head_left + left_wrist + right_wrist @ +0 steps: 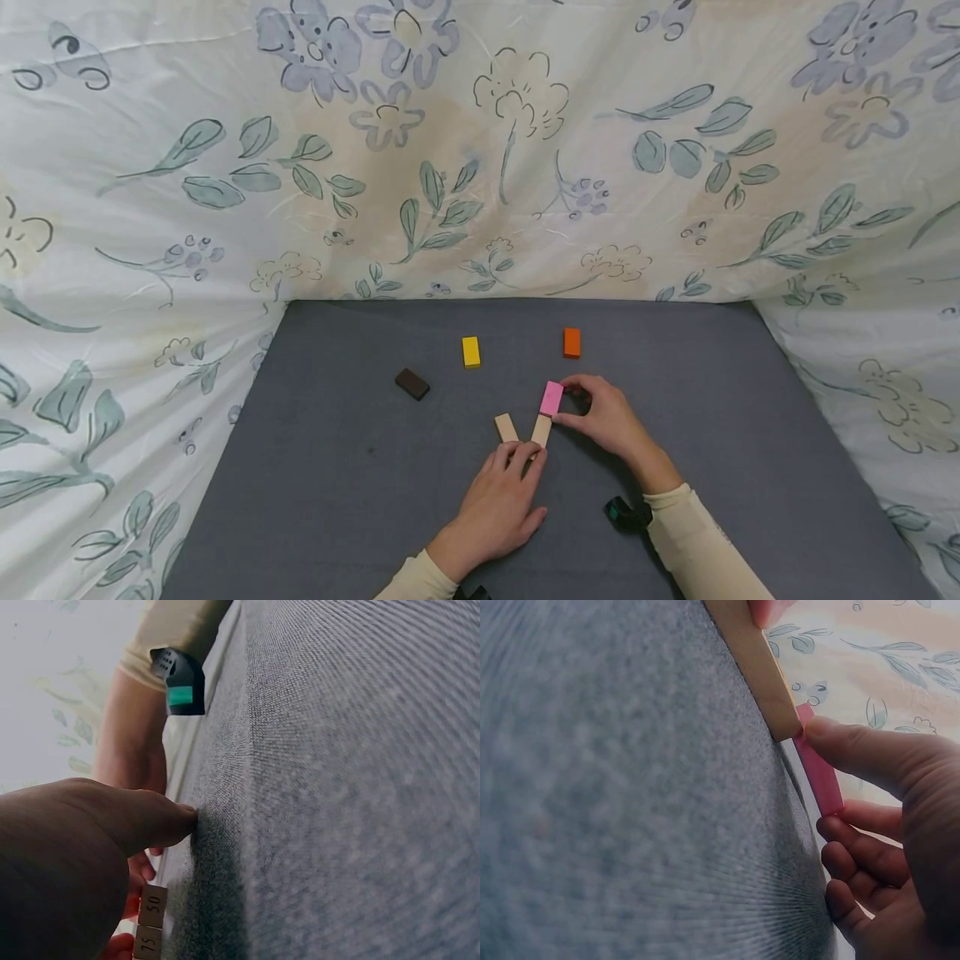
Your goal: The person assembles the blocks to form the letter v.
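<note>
Right hand [611, 421] pinching the pink block [551, 398]
Left hand [498, 504], fingers extended, rests on wooden blocks [541, 431] just nearside of the pink block; yellow block [471, 352] and orange block [572, 343] lie beyond it, dark brown block [412, 384] left.

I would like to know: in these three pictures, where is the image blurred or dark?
Head view: mostly clear, with a soft shadow by the right hand; left wrist view: the left hand dark against washed-out floral fabric, though the "50" on a wooden block is readable; right wrist view: the grey cloth blurred, the pink block clearer.
</note>
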The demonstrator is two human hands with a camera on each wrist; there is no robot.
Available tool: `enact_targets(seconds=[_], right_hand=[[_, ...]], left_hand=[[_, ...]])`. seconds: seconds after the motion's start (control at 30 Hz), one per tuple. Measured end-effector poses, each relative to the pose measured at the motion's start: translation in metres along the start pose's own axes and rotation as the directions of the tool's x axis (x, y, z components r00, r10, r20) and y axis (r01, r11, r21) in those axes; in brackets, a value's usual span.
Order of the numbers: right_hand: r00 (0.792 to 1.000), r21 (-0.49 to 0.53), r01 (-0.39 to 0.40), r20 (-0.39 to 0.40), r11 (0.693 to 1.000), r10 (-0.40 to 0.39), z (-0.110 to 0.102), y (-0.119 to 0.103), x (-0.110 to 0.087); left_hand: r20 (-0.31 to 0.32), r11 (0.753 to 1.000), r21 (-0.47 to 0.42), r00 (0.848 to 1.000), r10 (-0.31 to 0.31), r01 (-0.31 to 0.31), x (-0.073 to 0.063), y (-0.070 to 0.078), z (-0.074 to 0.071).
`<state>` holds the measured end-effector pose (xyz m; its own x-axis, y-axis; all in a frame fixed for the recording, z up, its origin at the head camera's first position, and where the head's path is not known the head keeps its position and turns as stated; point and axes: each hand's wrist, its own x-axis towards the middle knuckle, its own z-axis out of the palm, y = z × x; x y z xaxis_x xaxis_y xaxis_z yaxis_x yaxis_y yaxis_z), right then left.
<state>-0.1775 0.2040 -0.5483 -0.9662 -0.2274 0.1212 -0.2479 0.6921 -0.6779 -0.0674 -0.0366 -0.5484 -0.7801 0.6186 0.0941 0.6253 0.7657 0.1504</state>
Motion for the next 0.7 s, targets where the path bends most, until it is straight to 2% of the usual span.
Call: enact_targets(seconds=[0.7], right_hand=[[0.999,-0.022,0.035,0.019,0.999,-0.034,0.0006,0.0001,0.0001]], left_hand=[[0.004,1.000,0.008,1.000,-0.003,0.003,0.0007,-0.0006,0.0014]])
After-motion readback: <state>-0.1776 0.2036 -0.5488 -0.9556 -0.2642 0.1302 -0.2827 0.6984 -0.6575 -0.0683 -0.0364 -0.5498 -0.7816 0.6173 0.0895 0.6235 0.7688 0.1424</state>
